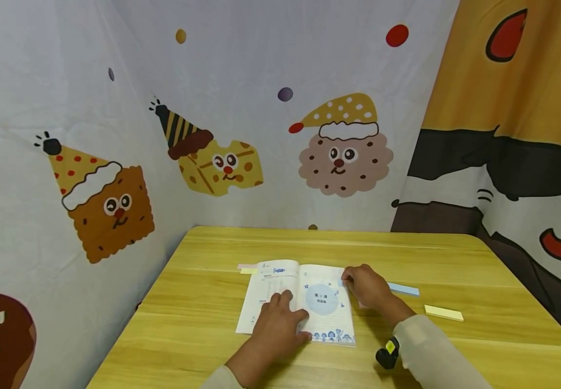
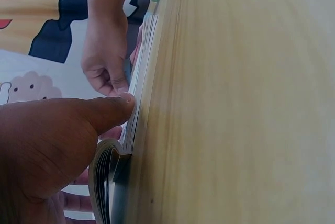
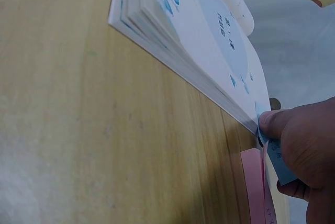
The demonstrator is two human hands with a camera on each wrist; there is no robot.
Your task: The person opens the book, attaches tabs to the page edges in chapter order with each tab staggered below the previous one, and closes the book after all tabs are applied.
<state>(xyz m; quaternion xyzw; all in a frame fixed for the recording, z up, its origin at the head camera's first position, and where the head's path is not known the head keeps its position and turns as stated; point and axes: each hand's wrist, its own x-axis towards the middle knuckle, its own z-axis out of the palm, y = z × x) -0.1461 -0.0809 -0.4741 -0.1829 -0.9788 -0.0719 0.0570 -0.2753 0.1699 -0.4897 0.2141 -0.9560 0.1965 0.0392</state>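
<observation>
Watching this from my end through the head and wrist feeds. Book (image 1: 326, 300) lies open, face up on the wooden desk (image 1: 178, 329), pages printed in blue. Using it as reference.

Left hand (image 1: 279, 324): grip released, fingers spread, resting across the book's gutter and the lower part of its pages. On the left wrist feed its thumb (image 2: 112, 113) lies straight along the book's lower edge, pages curling up near it.

Right hand (image 1: 369, 286): grip clenched, thumb and fingers pinching a blue tab (image 3: 281, 165) at the book's right-hand page edge, toward the upper corner. Tab touches the page; I can't tell whether it's stuck down.

Pink slip (image 3: 252, 182) just right of the book, below that hand. Can't tell from here if it's attached to anything.

Blue strip pad (image 1: 403, 289) on the desk right of the book, past the right hand. Yellow strip pad (image 1: 443, 312) farther right of the book, apart from the blue one.

Pink tab (image 1: 245, 266) and yellow tab (image 1: 248, 271) stick out of the book's upper left edge, pink above yellow.

Behind the book: white curtain (image 1: 241, 70) with cartoon snacks in party hats. Black wrist camera (image 1: 387, 354) under the right sleeve (image 1: 436, 346), right of the book's lower corner.
</observation>
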